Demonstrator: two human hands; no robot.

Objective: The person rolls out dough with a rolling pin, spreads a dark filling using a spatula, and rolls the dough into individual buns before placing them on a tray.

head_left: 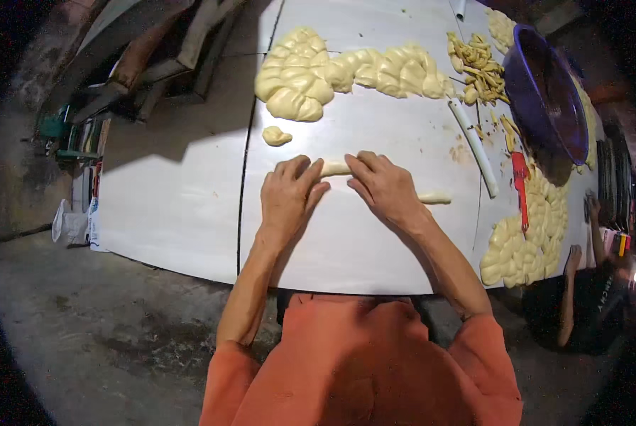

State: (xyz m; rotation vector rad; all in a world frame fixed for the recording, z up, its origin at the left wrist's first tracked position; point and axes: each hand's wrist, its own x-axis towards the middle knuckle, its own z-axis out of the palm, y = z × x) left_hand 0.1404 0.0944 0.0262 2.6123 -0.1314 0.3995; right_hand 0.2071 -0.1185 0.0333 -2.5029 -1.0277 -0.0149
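My left hand [293, 188] and my right hand [375, 184] have their fingers curled over the ends of a pale dough roll [334, 167] on the white work surface [339, 234]. The middle of the roll shows between my hands. A second short roll [435, 199] lies just right of my right hand. A small dough lump [277, 136] sits above my left hand. Farther back is a long mass of soft dough pieces [293, 78].
At the right are a purple basin [549, 96], thin dough strips [481, 67], a white pipe [472, 145], a red tool [519, 184] and more dough [517, 245]. A co-worker's arm [568, 298] reaches the table's right edge. Wooden frames [155, 50] stand at the back left.
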